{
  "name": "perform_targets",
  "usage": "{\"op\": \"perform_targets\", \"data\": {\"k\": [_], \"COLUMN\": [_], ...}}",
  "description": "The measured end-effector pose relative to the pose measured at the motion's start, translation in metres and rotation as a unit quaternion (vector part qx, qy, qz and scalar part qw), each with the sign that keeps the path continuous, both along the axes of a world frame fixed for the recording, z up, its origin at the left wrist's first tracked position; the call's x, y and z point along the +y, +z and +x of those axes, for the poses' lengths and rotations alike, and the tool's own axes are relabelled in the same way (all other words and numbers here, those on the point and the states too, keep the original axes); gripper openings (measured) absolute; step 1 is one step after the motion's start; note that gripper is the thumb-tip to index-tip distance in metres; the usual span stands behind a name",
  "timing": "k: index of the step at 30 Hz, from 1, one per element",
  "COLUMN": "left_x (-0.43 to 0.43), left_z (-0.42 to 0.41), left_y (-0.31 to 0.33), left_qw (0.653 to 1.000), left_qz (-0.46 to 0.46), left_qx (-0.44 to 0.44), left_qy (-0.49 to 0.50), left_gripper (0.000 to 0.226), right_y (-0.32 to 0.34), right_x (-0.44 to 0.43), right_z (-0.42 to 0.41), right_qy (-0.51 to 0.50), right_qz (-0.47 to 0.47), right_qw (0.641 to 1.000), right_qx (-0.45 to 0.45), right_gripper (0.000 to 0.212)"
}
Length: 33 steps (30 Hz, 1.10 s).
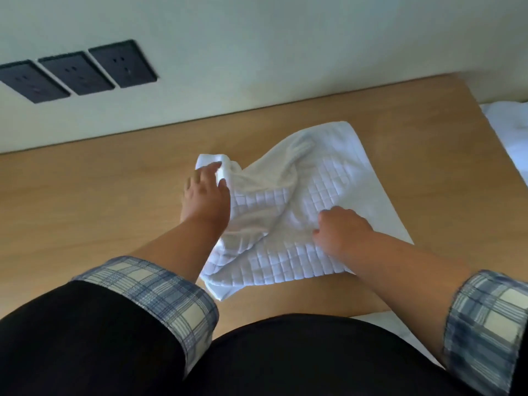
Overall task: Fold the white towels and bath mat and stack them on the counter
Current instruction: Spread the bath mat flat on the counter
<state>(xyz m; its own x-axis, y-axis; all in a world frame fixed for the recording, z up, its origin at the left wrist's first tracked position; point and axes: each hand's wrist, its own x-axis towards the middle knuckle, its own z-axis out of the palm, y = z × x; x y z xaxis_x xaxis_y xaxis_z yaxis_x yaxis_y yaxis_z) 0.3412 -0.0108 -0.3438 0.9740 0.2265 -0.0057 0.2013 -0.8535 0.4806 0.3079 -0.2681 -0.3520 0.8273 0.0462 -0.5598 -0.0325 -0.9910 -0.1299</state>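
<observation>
A white bath mat (328, 178) with a raised square pattern lies rumpled on the wooden counter (100, 195), near its middle. My left hand (204, 195) pinches the mat's left corner between thumb and fingers and lifts it a little off the wood. My right hand (341, 230) is curled on the mat's middle, gripping a bunch of the cloth. The mat's near edge lies flat close to my body.
The counter meets a pale wall (285, 52) at the back, with three dark wall sockets (77, 71) at upper left. More white cloth (511, 132) lies beyond the counter's right edge. Bare wood stretches to the left.
</observation>
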Motion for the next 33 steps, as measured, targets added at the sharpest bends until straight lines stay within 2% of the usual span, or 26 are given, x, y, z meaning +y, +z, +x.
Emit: {"op": "perform_targets", "data": {"k": [1,3,5,7,10,12,13,15,16,19,20,22,24,26,27,28,29,31,32,33], "left_x": [0.022,0.06,0.08,0.087,0.093,0.099,0.104,0.117,0.124,0.141,0.146,0.153,0.158,0.162,0.163,0.164,0.165,0.171,0.175,0.18], "left_z": [-0.002,-0.005,-0.006,-0.012,-0.014,-0.011,-0.01,-0.01,-0.011,-0.012,-0.011,-0.008,-0.006,-0.003,-0.002,-0.001,-0.001,-0.003,-0.005,-0.007], "left_y": [-0.002,-0.011,-0.019,-0.023,-0.029,-0.025,-0.021,-0.009,-0.002,0.015,0.019,0.027,0.034,0.037,0.038,0.039,0.04,0.039,0.037,0.033], "left_qw": [0.997,0.969,0.917,0.867,0.876,0.871,0.869,0.874,0.877,0.872,0.87,0.858,0.844,0.851,0.857,0.857,0.847,0.819,0.818,0.827], "left_qz": [-0.015,-0.078,-0.226,-0.373,-0.38,-0.399,-0.41,-0.408,-0.402,-0.423,-0.437,-0.473,-0.509,-0.504,-0.496,-0.497,-0.513,-0.556,-0.56,-0.549], "left_qx": [0.025,0.141,0.26,0.281,0.286,0.283,0.276,0.262,0.26,0.242,0.228,0.196,0.169,0.142,0.134,0.133,0.138,0.139,0.129,0.117], "left_qy": [0.074,0.187,0.199,0.173,0.079,0.04,0.024,-0.017,-0.037,-0.042,-0.035,-0.023,-0.004,0.033,0.043,0.038,0.024,0.011,0.021,0.043], "left_gripper": [0.045,0.053,0.056,0.044,0.016,0.014,0.018,0.027,0.031,0.042,0.044,0.043,0.039,0.036,0.035,0.037,0.041,0.039,0.035,0.032], "right_y": [0.005,0.017,0.026,0.027,0.017,0.012,0.009,0.006,0.005,0.008,0.011,0.02,0.027,0.033,0.035,0.037,0.04,0.045,0.047,0.045], "right_x": [0.018,0.06,0.105,0.143,0.176,0.183,0.183,0.18,0.177,0.18,0.185,0.198,0.211,0.232,0.247,0.263,0.277,0.295,0.297,0.295], "right_z": [0.005,0.009,0.006,-0.003,-0.019,-0.027,-0.029,-0.028,-0.025,-0.013,-0.01,-0.006,-0.007,-0.011,-0.01,-0.008,-0.005,0.006,0.012,0.016], "right_qy": [-0.006,-0.009,0.015,0.044,0.026,-0.009,-0.021,-0.05,-0.073,-0.108,-0.103,-0.103,-0.076,0.025,0.068,0.094,0.092,0.002,-0.055,-0.089], "right_qz": [0.06,0.19,0.251,0.243,0.174,0.111,0.077,0.039,0.044,0.082,0.1,0.152,0.198,0.195,0.195,0.203,0.221,0.287,0.315,0.327], "right_qw": [0.998,0.976,0.955,0.958,0.984,0.994,0.997,0.998,0.996,0.99,0.988,0.979,0.968,0.965,0.96,0.955,0.951,0.942,0.934,0.927], "right_qx": [-0.031,-0.105,-0.16,-0.148,-0.041,-0.002,0.0,-0.002,-0.007,-0.048,-0.063,-0.093,-0.137,-0.176,-0.186,-0.195,-0.196,-0.176,-0.161,-0.16], "right_gripper": [0.027,0.018,0.028,0.046,0.086,0.104,0.106,0.094,0.08,0.019,0.011,0.018,0.013,0.067,0.086,0.091,0.082,0.034,0.013,0.006]}}
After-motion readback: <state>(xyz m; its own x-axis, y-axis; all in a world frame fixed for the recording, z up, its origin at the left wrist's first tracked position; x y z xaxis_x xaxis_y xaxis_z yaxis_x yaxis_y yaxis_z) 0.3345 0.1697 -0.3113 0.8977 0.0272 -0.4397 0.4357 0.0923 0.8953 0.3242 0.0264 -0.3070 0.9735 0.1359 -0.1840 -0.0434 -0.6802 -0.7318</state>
